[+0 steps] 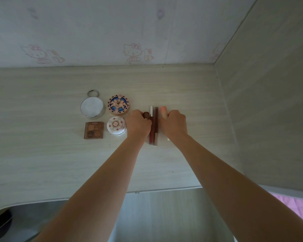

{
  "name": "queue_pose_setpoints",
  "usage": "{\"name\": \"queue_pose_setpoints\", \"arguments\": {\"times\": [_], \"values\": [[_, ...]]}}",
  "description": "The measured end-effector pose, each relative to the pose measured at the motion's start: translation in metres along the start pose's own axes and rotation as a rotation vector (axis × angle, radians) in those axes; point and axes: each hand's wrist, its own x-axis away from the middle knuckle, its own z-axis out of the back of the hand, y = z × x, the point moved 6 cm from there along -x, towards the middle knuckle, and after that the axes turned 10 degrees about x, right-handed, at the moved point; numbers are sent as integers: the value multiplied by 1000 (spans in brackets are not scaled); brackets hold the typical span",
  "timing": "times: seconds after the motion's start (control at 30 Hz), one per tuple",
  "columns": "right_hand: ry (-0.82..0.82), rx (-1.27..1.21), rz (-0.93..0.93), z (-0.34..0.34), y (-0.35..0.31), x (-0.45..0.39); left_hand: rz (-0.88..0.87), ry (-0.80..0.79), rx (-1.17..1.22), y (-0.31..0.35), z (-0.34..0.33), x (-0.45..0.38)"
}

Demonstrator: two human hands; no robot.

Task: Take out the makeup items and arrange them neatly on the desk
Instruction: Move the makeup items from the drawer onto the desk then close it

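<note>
On the pale wooden desk (42, 154) lie a round silver-rimmed compact with a ring (92, 107), a round blue-patterned compact (118, 104), a small white floral jar (116, 126) and a brown eyeshadow palette (94, 130). To their right, two dark red lip tubes (153, 126) lie side by side, pointing away from me. My left hand (138, 124) is closed around a brown lipstick (146, 115) at the tubes' left. My right hand (173, 124) grips a peach-coloured tube (163, 110) at their right. Both hands press in against the row.
A wall with cartoon-cat wallpaper (133, 51) rises behind the desk, and a plain side panel (269, 102) closes it off on the right. The desk's front edge (164, 190) runs just below my forearms. Pink fabric (295, 205) shows at the lower right.
</note>
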Motion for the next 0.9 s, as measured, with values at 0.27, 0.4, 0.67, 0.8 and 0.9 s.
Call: {"name": "queue_pose_setpoints", "arguments": {"times": [0.27, 0.4, 0.67, 0.8, 0.9], "values": [[7, 92, 126, 1, -5, -1, -61, 30, -127, -2, 0, 2], [11, 135, 158, 1, -4, 2, -68, 24, -121, -7, 0, 0], [15, 249, 88, 4, 8, 3, -127, 6, -138, -10, 3, 6], [13, 251, 151, 14, 12, 15, -140, -53, -177, -12, 3, 11], [35, 244, 227, 22, 16, 28, -149, -75, -196, -12, 7, 21]]}}
